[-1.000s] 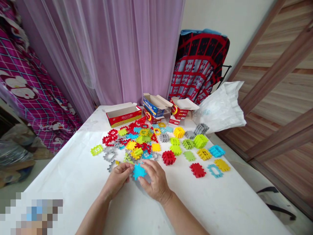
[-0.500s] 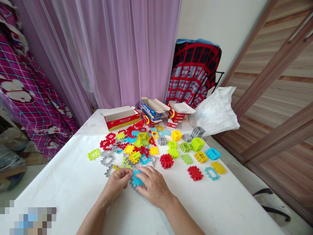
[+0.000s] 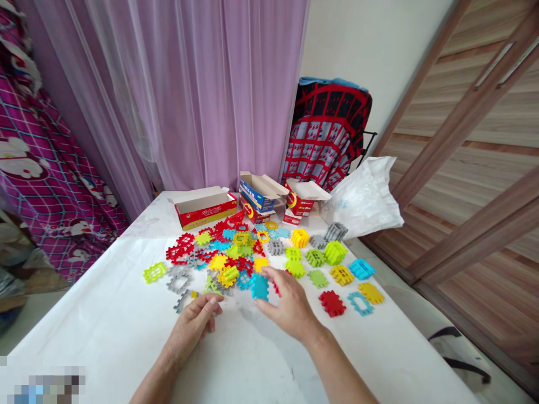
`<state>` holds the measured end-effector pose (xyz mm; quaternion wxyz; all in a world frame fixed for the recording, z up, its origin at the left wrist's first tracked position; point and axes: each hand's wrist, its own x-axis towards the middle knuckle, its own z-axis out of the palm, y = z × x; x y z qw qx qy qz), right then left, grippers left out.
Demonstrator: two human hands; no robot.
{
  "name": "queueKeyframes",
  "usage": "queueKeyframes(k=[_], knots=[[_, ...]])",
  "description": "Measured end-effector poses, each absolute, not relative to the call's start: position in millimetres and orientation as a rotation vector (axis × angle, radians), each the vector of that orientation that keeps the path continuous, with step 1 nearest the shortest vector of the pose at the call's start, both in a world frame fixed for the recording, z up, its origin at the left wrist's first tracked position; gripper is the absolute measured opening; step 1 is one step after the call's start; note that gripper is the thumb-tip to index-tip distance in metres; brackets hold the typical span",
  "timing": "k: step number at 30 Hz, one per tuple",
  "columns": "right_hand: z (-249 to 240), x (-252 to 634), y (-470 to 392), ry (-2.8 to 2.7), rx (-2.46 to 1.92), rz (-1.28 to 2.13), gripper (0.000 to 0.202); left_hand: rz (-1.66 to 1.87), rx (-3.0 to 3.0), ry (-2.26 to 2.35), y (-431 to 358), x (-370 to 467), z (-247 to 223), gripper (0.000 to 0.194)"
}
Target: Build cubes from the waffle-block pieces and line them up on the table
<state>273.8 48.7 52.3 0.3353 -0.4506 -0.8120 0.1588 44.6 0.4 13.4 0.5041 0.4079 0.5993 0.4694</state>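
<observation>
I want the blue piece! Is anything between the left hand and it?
No. The left hand rests on bare white table; the blue piece is held up in the right hand, open table between.

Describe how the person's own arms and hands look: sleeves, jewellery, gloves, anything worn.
Both forearms are bare as far as the picture shows; no sleeve edge comes into view. The left hand and the right hand wear no gloves. No watch, bracelet or ring shows on either wrist or on the fingers that can be seen. No markings or tattoos are apparent.
</observation>
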Motion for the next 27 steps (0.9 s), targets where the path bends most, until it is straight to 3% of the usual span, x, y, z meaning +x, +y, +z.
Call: queueKeyframes(k=[6,12,27], knots=[[88.4,312.1,154.0,-2.107,-1.558,0.199,0.063,1.132,0.934,1.445,3.2,46.1,13.8,0.064],[84.7,311.5,238.7,-2.304,-1.893,0.029,0.060,1.137,0.876,1.449,3.3,43.7,7.1,0.064],[49.5,313.8,293.0,-2.393,-2.163,0.001,0.056,1.110,0.779,1.452,5.5,43.5,4.6,0.061]])
